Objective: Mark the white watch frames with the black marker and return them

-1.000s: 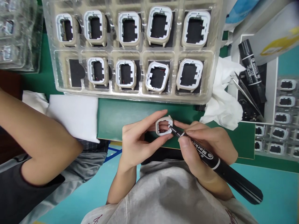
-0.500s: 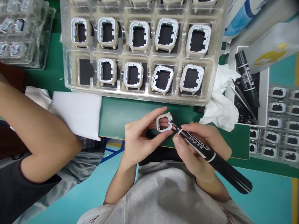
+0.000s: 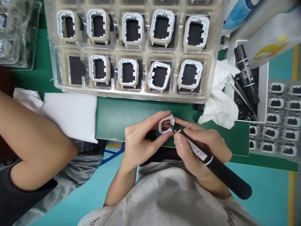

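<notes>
Between the thumb and fingers of my left hand [image 3: 141, 136] is a small beige and white watch case frame [image 3: 161, 125], tilted, its middle open. My right hand [image 3: 199, 147] grips a black marker pen [image 3: 211, 161] with its cap off. The pen's dark tip sits at the frame's right inner edge; whether it touches the surface is too small to tell. Beyond my hands, a clear plastic tray [image 3: 131, 94] holds several like frames in its pockets, and the pocket [image 3: 76, 70] at its near left corner shows only black lining.
A white cloth pad [image 3: 70, 116] lies left, beside another person's arm [image 3: 35, 135]. To the right are crumpled tissue [image 3: 221, 103] and a white box [image 3: 262, 106] with tweezers [image 3: 242, 95] and another marker [image 3: 246, 73]. More trays [image 3: 279, 125] of frames stand far right.
The marker has rolled in my fingers, so its label shows a barcode. Its tip has moved slightly left into the frame's opening, and the frame has tilted. The view has shifted a little.
</notes>
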A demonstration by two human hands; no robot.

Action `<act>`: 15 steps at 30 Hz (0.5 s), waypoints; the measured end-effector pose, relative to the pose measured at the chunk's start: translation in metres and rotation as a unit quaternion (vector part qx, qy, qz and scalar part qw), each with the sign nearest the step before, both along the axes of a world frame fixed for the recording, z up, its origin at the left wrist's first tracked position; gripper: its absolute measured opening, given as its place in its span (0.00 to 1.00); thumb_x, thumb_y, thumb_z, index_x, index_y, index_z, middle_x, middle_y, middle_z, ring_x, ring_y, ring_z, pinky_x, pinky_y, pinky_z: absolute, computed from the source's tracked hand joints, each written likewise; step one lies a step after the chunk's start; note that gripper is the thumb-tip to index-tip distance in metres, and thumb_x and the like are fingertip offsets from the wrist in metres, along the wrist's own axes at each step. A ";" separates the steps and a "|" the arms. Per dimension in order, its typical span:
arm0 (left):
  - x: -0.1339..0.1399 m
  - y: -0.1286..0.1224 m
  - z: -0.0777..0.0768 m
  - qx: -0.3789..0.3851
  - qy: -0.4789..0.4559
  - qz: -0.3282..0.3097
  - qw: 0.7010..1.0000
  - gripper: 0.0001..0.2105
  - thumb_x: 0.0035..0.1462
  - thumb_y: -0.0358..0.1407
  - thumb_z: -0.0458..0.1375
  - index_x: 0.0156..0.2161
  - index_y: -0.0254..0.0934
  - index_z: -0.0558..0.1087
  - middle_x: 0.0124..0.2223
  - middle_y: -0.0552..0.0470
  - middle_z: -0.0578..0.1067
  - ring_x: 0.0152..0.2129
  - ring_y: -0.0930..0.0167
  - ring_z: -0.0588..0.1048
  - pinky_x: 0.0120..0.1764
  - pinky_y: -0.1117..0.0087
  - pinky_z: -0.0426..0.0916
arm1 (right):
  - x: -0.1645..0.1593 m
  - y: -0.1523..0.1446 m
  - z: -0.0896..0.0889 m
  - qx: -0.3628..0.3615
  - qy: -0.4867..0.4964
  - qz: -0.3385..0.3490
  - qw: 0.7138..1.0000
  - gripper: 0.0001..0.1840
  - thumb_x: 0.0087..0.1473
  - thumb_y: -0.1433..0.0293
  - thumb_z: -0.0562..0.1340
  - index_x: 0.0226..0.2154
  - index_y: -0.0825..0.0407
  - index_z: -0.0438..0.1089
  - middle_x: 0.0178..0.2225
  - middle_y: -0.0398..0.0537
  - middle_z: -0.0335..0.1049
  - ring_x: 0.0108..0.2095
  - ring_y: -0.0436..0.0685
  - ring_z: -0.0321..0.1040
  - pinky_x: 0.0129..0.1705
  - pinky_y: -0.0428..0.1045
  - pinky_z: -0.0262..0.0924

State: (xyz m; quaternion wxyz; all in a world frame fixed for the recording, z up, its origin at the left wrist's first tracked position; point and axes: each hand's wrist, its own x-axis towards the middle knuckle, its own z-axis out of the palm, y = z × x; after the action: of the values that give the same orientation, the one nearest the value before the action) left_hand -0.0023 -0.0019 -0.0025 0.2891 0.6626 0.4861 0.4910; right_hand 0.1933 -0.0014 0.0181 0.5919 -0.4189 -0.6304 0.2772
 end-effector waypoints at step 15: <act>0.007 -0.002 0.004 0.025 0.080 0.014 0.996 0.16 0.82 0.39 0.78 0.69 0.52 0.91 0.54 0.55 0.97 0.39 0.66 0.97 0.45 0.71 0.92 | -0.003 0.003 -0.008 0.020 -0.018 -0.056 0.998 0.14 0.67 0.77 0.81 0.49 0.44 0.86 0.41 0.42 0.95 0.44 0.67 1.00 0.49 0.52 0.99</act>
State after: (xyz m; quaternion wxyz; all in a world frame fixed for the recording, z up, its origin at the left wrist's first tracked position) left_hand 0.0044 -0.0037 0.0020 0.2259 0.6999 0.5044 0.4525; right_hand 0.1902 0.0016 0.0105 0.6032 -0.4468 -0.6217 0.2235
